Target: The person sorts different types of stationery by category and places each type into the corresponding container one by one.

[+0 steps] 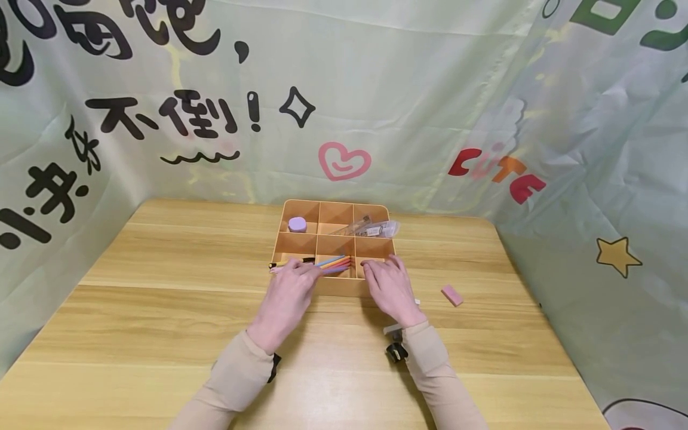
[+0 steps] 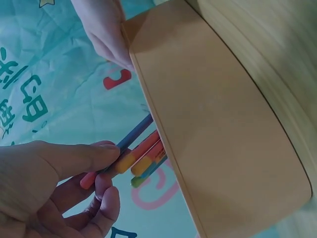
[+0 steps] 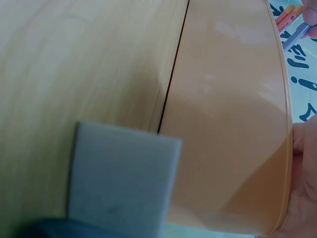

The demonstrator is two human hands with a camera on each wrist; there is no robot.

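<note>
An orange-tan compartment box (image 1: 344,288) stands on the table. My left hand (image 1: 290,292) is above its front left, and in the left wrist view thumb and fingers pinch a purple pen (image 2: 134,133) by its end. Beside it, several coloured pens (image 2: 148,151) in pink, orange and blue lean out of the front middle compartment. Over the front right corner of the box, my right hand (image 1: 391,288) grips the rim with bent fingers; part of that grip is hidden. A black-and-yellow pencil (image 1: 279,263) lies across the front left compartment.
A lilac-lidded container (image 1: 297,224) sits in the back left compartment. Clear plastic items (image 1: 378,229) stick out of the back right one. On the table to the right lies a pink eraser (image 1: 452,295). A printed cloth (image 1: 430,119) hangs behind and at both sides.
</note>
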